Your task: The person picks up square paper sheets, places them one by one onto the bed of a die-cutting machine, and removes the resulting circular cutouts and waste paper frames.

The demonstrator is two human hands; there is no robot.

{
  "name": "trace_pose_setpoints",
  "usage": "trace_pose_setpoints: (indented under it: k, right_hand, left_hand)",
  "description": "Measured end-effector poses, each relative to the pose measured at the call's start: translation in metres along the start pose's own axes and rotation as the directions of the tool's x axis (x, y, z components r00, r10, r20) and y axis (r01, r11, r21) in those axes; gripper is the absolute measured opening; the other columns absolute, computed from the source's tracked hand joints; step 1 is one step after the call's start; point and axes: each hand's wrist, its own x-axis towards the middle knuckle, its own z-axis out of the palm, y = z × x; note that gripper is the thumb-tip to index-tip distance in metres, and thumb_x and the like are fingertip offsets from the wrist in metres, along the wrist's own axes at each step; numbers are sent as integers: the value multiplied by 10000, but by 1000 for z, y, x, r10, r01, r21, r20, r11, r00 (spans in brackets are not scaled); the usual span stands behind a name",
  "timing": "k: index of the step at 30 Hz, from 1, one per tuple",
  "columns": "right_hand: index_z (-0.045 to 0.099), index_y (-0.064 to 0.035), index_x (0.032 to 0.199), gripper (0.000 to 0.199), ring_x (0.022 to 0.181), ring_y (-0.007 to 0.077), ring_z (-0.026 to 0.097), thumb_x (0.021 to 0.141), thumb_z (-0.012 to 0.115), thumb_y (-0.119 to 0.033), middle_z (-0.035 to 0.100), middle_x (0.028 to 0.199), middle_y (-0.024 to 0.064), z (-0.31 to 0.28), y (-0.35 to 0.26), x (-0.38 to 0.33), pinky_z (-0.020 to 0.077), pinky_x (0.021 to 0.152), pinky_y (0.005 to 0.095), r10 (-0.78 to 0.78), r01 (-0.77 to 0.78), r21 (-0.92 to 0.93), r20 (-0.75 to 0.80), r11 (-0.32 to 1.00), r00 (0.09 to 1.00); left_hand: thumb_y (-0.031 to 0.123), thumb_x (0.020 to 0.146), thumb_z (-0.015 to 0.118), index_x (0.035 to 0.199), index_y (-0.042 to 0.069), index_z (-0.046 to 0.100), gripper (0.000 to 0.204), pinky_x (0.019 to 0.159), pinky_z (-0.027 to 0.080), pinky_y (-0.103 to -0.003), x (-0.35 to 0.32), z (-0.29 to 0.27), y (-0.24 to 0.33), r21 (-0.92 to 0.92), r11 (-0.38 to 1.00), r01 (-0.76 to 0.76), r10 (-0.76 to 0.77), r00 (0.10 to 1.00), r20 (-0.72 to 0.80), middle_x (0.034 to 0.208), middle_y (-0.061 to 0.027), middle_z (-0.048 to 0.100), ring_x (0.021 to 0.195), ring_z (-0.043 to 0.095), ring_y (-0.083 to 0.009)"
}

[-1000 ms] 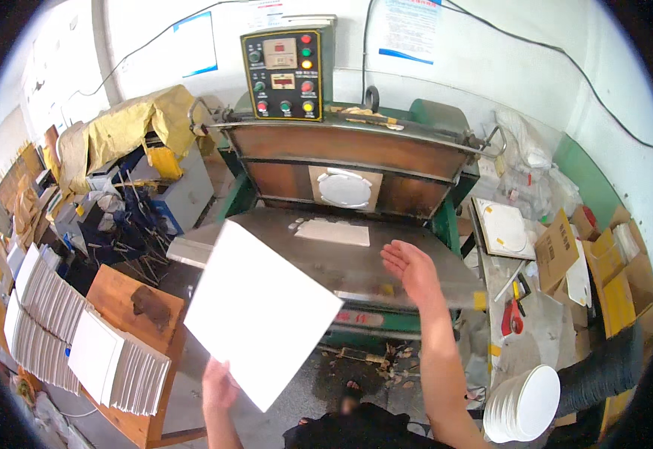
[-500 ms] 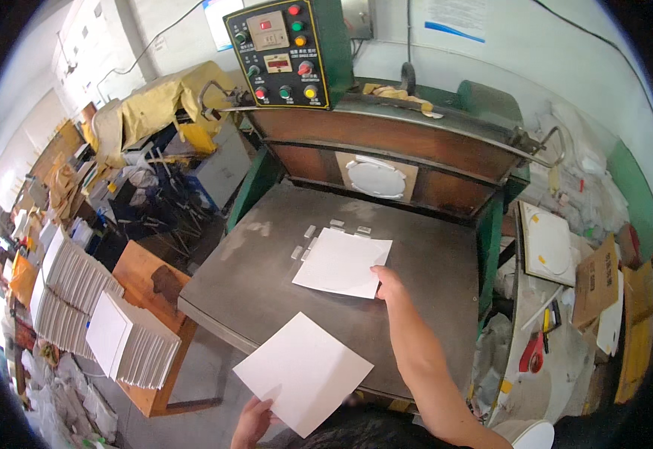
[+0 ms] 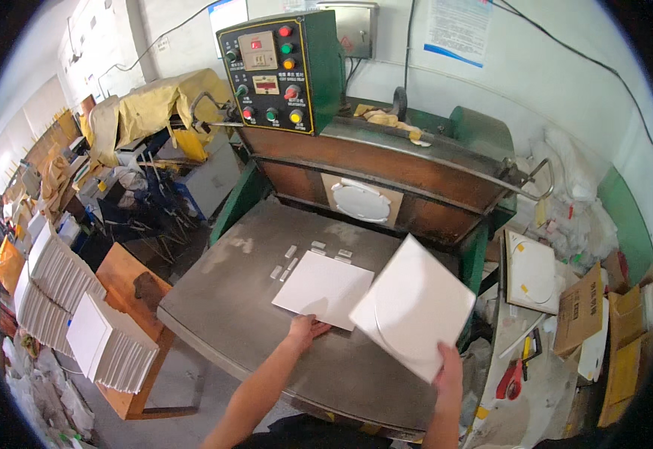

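Note:
A square white cardboard sheet (image 3: 325, 286) lies flat on the grey metal bed (image 3: 222, 314) of a press, against several small clear blocks (image 3: 290, 252). My left hand (image 3: 308, 329) grips its near edge, fingers partly under the card. Lifted to the right of it is a second white sheet (image 3: 416, 307), tilted, with a curved cut line showing across its face. My right hand (image 3: 450, 365) pinches that sheet by its lower right corner. Behind both, the raised brown press plate carries a round white die (image 3: 362, 201) on a board.
A green control box (image 3: 274, 71) with coloured buttons hangs at the bed's back left. Stacks of white sheets (image 3: 113, 340) stand on an orange wooden table (image 3: 121, 262) at left. On the right side table lie red-handled scissors (image 3: 512, 382), a framed board (image 3: 530, 271) and cardboard boxes (image 3: 579, 309).
My right hand has lifted the cut-marked sheet off the bed and moved right. My left hand has brought its sheet forward onto the bed beside the small blocks.

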Motion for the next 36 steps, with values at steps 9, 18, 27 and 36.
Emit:
trace_pose_setpoints:
  k: [9, 18, 27, 36]
  right_hand:
    - [616, 64, 1111, 358, 979, 268, 592, 833, 644, -160, 644, 1048, 181, -56, 22, -173, 472, 839, 389, -190, 21, -326, -497, 945, 847]
    - [512, 49, 1289, 531, 1096, 310, 560, 833, 647, -188, 594, 1206, 209, -4, 30, -248, 395, 985, 408, -247, 85, -306, -544, 948, 802]
    - [547, 14, 1246, 395, 964, 198, 621, 863, 613, -51, 647, 1098, 94, 2, 92, -300, 496, 845, 330, -239, 231, -97, -636, 968, 734]
    - [571, 35, 1160, 302, 861, 180, 650, 927, 594, -155, 676, 961, 105, -54, 145, -365, 532, 760, 320, -156, 281, 81, -671, 956, 725]
  left_hand:
    - [214, 850, 626, 1196, -4, 507, 425, 836, 512, -433, -24, -4, -14, 817, 464, -343, 433, 892, 128, 1146, -178, 591, 1048, 597, -326]
    - [320, 870, 514, 1390, 55, 399, 594, 1127, 101, -595, 62, 113, -35, 730, -578, -365, 233, 783, 576, 1461, -159, 374, 1411, 220, -367]
    - [407, 902, 572, 1310, 39, 497, 555, 959, 444, -424, -9, 90, -40, 590, 269, -761, -63, 597, 799, 1243, -162, 598, 1148, 560, -362]
    - [270, 964, 500, 1294, 13, 484, 418, 808, 533, -384, -228, 64, -81, 748, 533, -396, -721, 249, 646, 1101, -135, 611, 896, 631, -235]
